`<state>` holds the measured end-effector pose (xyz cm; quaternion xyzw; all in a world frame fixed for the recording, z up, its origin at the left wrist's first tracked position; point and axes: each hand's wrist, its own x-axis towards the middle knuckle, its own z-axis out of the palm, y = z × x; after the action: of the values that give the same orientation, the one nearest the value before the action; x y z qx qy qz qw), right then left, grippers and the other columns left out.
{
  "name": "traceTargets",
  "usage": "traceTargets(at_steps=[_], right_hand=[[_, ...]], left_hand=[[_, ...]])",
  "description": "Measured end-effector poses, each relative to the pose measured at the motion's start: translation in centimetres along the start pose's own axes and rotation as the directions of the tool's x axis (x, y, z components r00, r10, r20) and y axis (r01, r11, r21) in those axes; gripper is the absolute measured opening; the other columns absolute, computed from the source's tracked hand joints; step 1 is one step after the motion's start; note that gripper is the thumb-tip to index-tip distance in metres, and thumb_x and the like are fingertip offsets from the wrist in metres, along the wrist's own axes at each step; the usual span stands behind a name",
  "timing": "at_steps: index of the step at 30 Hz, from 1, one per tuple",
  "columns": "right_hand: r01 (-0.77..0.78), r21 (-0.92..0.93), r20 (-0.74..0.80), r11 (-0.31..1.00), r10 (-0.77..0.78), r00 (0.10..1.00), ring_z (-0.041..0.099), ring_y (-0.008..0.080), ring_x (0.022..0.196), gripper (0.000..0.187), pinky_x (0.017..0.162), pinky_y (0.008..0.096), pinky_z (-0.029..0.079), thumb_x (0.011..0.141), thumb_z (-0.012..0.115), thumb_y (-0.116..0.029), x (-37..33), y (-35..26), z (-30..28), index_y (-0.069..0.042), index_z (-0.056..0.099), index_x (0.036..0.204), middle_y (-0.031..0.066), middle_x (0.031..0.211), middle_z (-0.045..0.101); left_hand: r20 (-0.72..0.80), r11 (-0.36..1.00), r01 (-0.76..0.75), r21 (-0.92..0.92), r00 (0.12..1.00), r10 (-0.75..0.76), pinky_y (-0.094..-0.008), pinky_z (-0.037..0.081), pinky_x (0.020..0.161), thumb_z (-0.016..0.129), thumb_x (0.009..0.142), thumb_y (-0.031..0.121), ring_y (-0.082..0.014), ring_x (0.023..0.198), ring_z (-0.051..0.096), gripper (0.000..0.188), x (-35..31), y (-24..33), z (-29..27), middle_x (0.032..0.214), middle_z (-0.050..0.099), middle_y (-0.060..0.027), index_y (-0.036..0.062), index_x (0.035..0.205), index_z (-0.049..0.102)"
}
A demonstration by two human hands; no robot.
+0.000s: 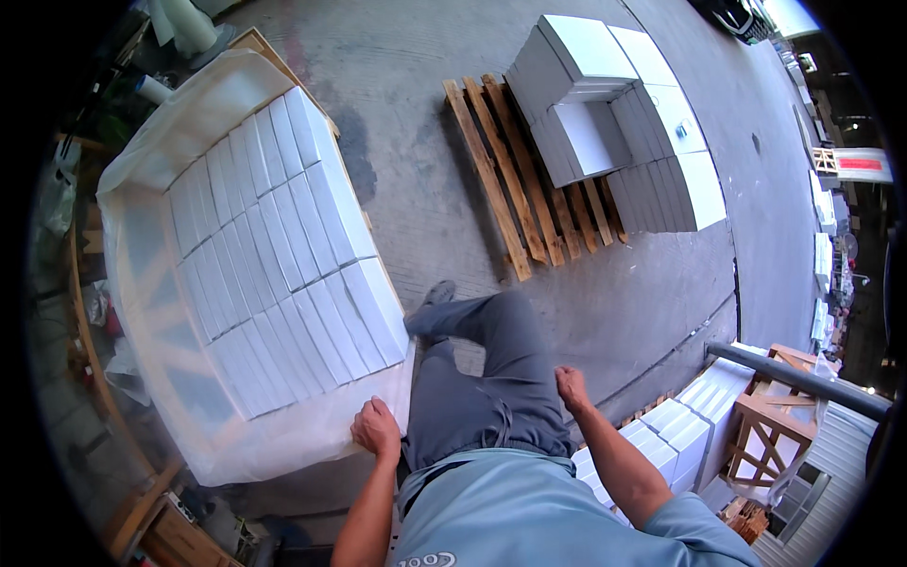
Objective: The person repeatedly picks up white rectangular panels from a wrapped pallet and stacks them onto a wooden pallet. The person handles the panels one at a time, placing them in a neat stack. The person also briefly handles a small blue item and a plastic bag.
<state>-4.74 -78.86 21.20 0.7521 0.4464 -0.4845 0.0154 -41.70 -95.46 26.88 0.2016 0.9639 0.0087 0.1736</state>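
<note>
My left hand [376, 428] is closed in a loose fist in front of the near right corner of the crate, over the edge of a clear plastic sheet [312, 422]. No pull on the sheet shows at the fingers. Beyond it, rows of white flat boxes [274, 227] stand packed on edge inside the plastic-lined crate. My right hand [571, 388] hangs beside my right thigh, its fingers curled with nothing visible in them. Ahead to the right, a wooden pallet [515, 180] carries stacks of similar white boxes [590, 47], with a step down in the middle.
A small bluish object [683, 128] sits on the pallet's boxes. Behind my right arm stand more white boxes [675, 425], a wooden crate frame [770, 430] and a dark pipe [803, 378]. Wooden planks [104, 378] and clutter line the left. My legs straddle the concrete floor [406, 113].
</note>
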Motion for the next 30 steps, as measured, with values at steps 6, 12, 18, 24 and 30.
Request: traceTargets(at_steps=[6, 12, 18, 24, 30], right_hand=[[0.166, 0.088, 0.114, 0.982, -0.176, 0.978, 0.052, 0.0178, 0.075, 0.044, 0.07, 0.0361, 0.045, 0.092, 0.043, -0.034, -1.2, 4.8, 2.2, 0.006, 0.062, 0.093, 0.0129, 0.077, 0.062], [0.437, -0.065, 0.12, 0.897, -0.428, 0.896, 0.05, 0.0225, 0.068, 0.044, 0.067, 0.0386, 0.043, 0.095, 0.037, -0.031, 1.7, 8.8, 0.6, 0.005, 0.06, 0.088, 0.0232, 0.079, 0.062], [-0.055, 0.461, 0.143, 0.886, -0.013, 0.99, 0.055, 0.0261, 0.069, 0.042, 0.067, 0.0383, 0.044, 0.091, 0.045, -0.033, 2.0, 9.9, 2.4, 0.007, 0.059, 0.087, 0.0224, 0.076, 0.062], [0.098, 0.213, 0.091, 0.972, -0.12, 0.989, 0.057, 0.0235, 0.073, 0.04, 0.068, 0.0372, 0.045, 0.09, 0.044, -0.031, -4.1, 8.0, 2.6, 0.004, 0.063, 0.091, 0.0178, 0.082, 0.065], [0.107, 0.278, 0.101, 0.955, -0.14, 0.985, 0.056, 0.0197, 0.071, 0.038, 0.067, 0.0344, 0.045, 0.09, 0.044, -0.027, -0.5, 10.0, 0.1, 0.006, 0.062, 0.092, 0.0132, 0.081, 0.065]], left_hand=[[0.034, 1.0, 0.016, -0.001, 0.999, -0.016, -0.0476, 0.043, 0.073, 0.045, 0.089, 0.034, -0.0352, 0.075, 0.058, 0.036, -0.2, -0.3, 0.1, 0.073, 0.062, -0.0167, 0.0056, 0.074, 0.062], [0.051, 1.0, 0.014, 0.001, 0.999, -0.014, -0.048, 0.043, 0.073, 0.045, 0.089, 0.034, -0.036, 0.075, 0.059, 0.036, -0.2, 0.0, -0.2, 0.074, 0.063, -0.0167, 0.0067, 0.075, 0.063], [0.021, 1.0, 0.02, 0.008, 1.0, -0.02, -0.0484, 0.044, 0.071, 0.045, 0.089, 0.035, -0.0366, 0.075, 0.059, 0.037, -0.2, 0.2, 0.1, 0.074, 0.064, -0.0169, 0.0053, 0.074, 0.063], [0.078, 0.997, 0.077, -0.002, 0.994, -0.076, -0.0493, 0.044, 0.075, 0.045, 0.089, 0.036, -0.0406, 0.079, 0.058, 0.036, -0.1, 0.7, -1.1, 0.082, 0.064, -0.0195, 0.0072, 0.083, 0.065], [0.125, 0.996, 0.084, -0.018, 0.989, -0.082, -0.05, 0.043, 0.078, 0.044, 0.089, 0.037, -0.0395, 0.082, 0.058, 0.036, -0.2, 0.4, -0.6, 0.084, 0.064, -0.0195, 0.008, 0.083, 0.065]])
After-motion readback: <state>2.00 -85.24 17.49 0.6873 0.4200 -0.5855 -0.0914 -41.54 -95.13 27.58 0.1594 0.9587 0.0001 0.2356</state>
